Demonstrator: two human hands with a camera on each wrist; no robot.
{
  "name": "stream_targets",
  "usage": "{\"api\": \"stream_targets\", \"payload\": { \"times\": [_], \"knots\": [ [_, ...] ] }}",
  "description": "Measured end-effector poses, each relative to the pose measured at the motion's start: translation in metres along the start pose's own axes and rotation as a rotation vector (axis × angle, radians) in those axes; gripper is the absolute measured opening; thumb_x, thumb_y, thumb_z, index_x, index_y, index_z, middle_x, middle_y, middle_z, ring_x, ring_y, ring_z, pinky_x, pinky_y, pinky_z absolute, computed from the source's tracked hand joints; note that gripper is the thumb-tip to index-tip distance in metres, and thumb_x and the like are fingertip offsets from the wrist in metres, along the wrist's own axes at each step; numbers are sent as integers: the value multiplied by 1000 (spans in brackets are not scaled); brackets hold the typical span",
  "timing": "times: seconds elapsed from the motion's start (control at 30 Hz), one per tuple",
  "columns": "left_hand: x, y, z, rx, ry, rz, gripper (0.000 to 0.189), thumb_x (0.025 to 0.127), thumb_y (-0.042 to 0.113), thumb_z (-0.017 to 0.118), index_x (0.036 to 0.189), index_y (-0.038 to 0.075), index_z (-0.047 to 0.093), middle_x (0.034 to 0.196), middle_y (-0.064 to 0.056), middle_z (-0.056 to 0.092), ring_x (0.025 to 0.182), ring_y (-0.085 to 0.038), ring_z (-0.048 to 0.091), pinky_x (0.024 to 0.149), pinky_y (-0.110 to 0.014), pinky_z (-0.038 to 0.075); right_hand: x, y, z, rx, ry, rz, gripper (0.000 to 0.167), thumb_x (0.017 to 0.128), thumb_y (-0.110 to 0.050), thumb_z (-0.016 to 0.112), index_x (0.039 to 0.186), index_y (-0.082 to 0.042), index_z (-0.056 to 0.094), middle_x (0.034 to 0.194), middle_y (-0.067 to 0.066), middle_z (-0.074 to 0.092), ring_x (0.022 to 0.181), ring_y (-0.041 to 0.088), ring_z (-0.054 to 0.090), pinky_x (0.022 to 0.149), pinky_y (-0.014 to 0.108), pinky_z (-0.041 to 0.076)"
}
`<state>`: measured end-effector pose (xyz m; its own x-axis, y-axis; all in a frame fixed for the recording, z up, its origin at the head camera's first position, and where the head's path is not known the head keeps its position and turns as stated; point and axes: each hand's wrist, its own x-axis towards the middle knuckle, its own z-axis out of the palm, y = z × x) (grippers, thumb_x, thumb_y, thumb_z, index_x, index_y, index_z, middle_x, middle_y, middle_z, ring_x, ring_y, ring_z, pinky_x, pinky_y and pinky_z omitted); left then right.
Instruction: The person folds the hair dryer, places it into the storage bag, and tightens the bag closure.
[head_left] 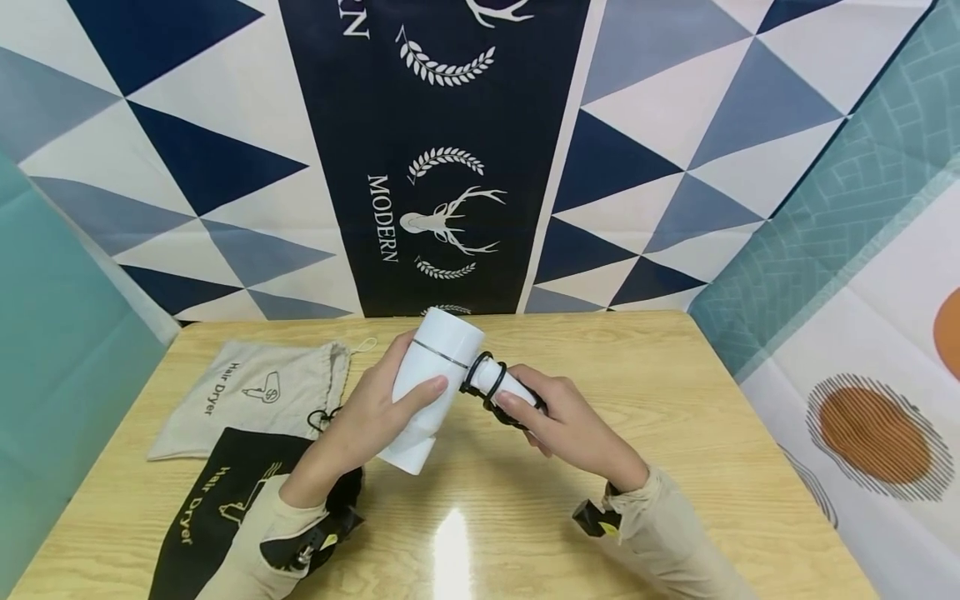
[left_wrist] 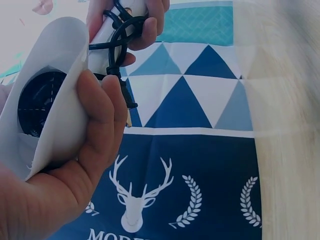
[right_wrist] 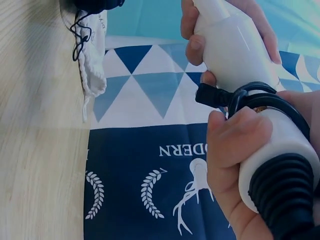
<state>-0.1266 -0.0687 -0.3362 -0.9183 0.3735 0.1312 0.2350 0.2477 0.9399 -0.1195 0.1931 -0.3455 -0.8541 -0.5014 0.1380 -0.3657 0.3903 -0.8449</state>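
Note:
A white hair dryer (head_left: 448, 337) is held up over the table between both hands. My left hand (head_left: 367, 421) grips its wide barrel, thumb across the near side. The right hand (head_left: 573, 429) holds the handle (head_left: 489, 375), which points down to the right. Black cord (head_left: 480, 371) loops round the handle just below the barrel. In the left wrist view, the dark inside (left_wrist: 42, 102) of the barrel's slanted open end shows. A ribbed black cord sleeve (right_wrist: 285, 192) comes out of the handle's end in the right wrist view.
On the table's left lies a pale drawstring pouch (head_left: 258, 387) printed "Hair Dryer". A black pouch (head_left: 206, 500) with the same print overlaps its near edge, partly under my left forearm. Patterned cloth (head_left: 465, 167) stands behind the wooden table (head_left: 637, 358).

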Motion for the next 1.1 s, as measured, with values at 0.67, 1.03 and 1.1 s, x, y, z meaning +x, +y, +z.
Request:
{"api": "stream_targets", "payload": {
  "times": [0.67, 1.03, 1.1],
  "knots": [
    [-4, 5, -1, 5, 43, 44, 61, 99, 35, 62, 151, 21, 32, 111, -12, 60, 85, -25, 66, 60, -40, 57, 0, -6, 9, 3, 96, -16, 17, 106, -30, 50, 111, -17, 60, 62, 1, 54, 42, 12, 48, 36, 30, 42],
    [-5, 4, 2, 7, 87, 101, 62, 98, 31, 63, 152, 23, 33, 111, -10, 60, 87, -25, 65, 61, -40, 57, 0, -8, 9, -24, 162, -63, 13, 105, -22, 53, 111, -16, 62, 62, 6, 54, 43, 10, 48, 35, 28, 42],
    [-5, 3, 6, -9, 117, 126, 61, 97, 28, 63, 151, 22, 34, 110, -11, 61, 85, -25, 65, 60, -40, 57, 0, -7, 12, -7, 198, -83, 12, 105, -20, 53, 110, -15, 62, 61, 5, 54, 42, 11, 48, 35, 27, 41]
  ]
}}
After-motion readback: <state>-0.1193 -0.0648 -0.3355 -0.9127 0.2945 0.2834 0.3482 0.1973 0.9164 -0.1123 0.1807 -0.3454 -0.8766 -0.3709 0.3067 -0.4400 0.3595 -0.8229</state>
